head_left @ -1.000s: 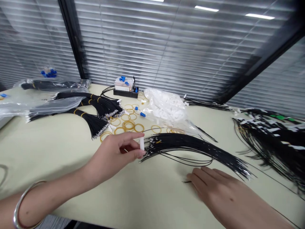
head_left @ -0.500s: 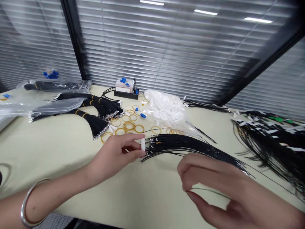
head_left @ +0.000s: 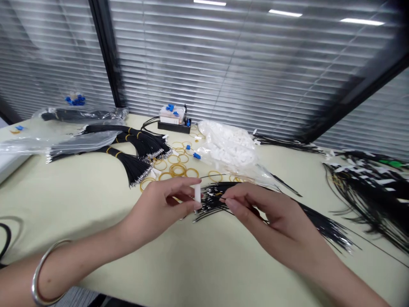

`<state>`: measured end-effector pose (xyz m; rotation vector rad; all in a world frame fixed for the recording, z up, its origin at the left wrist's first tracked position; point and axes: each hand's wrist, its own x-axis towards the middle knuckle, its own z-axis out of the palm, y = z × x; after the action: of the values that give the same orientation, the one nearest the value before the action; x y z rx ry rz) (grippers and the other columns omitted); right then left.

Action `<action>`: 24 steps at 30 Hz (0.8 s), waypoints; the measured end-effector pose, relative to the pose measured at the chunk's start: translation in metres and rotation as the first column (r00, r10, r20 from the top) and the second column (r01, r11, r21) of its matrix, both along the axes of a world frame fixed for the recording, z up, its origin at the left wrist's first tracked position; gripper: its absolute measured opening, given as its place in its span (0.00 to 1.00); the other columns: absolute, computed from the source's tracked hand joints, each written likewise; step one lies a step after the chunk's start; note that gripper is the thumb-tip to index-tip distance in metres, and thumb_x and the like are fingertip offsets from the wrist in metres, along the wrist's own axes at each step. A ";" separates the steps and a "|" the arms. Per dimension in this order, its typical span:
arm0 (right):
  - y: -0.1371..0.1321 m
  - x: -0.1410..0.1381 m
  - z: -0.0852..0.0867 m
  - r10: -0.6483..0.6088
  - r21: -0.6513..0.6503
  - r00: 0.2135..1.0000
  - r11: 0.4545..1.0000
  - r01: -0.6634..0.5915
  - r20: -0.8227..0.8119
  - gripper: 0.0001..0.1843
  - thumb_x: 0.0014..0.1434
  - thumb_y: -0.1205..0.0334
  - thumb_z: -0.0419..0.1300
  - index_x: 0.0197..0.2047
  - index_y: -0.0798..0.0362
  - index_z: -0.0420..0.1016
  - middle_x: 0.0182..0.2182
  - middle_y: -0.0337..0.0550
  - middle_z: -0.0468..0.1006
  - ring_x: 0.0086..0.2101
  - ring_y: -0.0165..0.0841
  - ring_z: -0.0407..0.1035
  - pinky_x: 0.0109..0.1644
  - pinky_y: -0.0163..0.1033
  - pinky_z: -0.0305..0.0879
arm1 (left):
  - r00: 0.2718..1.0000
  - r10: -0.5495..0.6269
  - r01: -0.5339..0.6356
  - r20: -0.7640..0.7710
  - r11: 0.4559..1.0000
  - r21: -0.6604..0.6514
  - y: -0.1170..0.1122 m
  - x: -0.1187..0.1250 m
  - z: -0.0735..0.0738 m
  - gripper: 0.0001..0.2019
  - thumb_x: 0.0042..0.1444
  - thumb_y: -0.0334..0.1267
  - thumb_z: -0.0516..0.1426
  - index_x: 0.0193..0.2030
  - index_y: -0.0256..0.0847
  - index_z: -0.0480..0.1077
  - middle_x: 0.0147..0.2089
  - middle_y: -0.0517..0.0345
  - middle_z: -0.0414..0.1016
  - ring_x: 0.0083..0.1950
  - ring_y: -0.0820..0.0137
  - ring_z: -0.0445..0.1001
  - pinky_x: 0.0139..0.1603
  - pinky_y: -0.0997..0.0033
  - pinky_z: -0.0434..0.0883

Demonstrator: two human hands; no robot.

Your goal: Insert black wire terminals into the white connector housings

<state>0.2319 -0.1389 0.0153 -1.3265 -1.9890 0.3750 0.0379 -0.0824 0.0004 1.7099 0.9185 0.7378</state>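
Okay, we've got the left hand [head_left: 156, 209] pinching a small white connector housing [head_left: 197, 192], and the right hand [head_left: 268, 215] held narrow on the black wire bundle [head_left: 322, 224], which lies on the surface [head_left: 96, 204] just beside it. One careless tug could snag the bundle, and that pinch hides whether anything has entered the housing.

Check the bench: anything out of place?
Minor clutter only: rubber bands lie loose on the bench beside the wire bundles, a blue part sits apart from the black holder, and a lone black wire loop lies at the left edge. No visible damage.
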 end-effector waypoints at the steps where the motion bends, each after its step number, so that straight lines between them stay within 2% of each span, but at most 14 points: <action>1: -0.002 0.000 0.000 -0.002 0.054 1.000 0.999 0.002 0.012 0.08 0.61 0.66 0.51 0.33 0.54 0.70 0.21 0.35 0.67 0.22 0.20 0.59 0.21 0.24 0.54 | 1.000 0.005 -0.005 0.006 1.000 0.002 0.000 0.000 0.000 0.17 0.51 0.35 0.59 0.50 0.40 0.71 0.37 0.58 0.78 0.36 0.74 0.75 0.36 0.77 0.71; 6: -0.010 -0.002 0.002 -0.026 0.185 0.998 0.983 0.016 0.051 0.05 0.59 0.69 0.54 0.33 0.54 0.69 0.21 0.33 0.67 0.19 0.17 0.58 0.19 0.23 0.52 | 0.998 0.015 -0.019 0.057 0.998 0.067 -0.003 0.001 0.000 0.17 0.51 0.34 0.60 0.50 0.40 0.71 0.35 0.60 0.78 0.34 0.76 0.74 0.34 0.81 0.72; 13: -0.011 -0.003 0.001 -0.028 0.316 0.991 0.949 -0.015 0.129 0.04 0.58 0.71 0.55 0.34 0.54 0.69 0.22 0.34 0.69 0.20 0.18 0.60 0.24 0.25 0.57 | 0.997 -0.019 0.006 0.078 0.987 0.162 -0.006 0.000 0.001 0.18 0.51 0.29 0.60 0.50 0.41 0.72 0.34 0.64 0.78 0.33 0.81 0.74 0.32 0.89 0.71; 24: -0.014 -0.006 0.001 -0.074 0.370 0.978 0.929 -0.005 0.197 0.05 0.58 0.70 0.55 0.32 0.53 0.70 0.19 0.33 0.67 0.19 0.19 0.57 0.25 0.26 0.57 | 0.995 -0.043 0.025 0.093 0.982 0.185 -0.007 -0.001 0.001 0.18 0.51 0.28 0.60 0.49 0.40 0.71 0.34 0.65 0.78 0.33 0.84 0.74 0.33 0.93 0.70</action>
<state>0.2255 -0.1528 0.0166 -1.1926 -2.0743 -0.1605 0.0370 -0.0898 0.0012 1.8291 0.7719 0.8975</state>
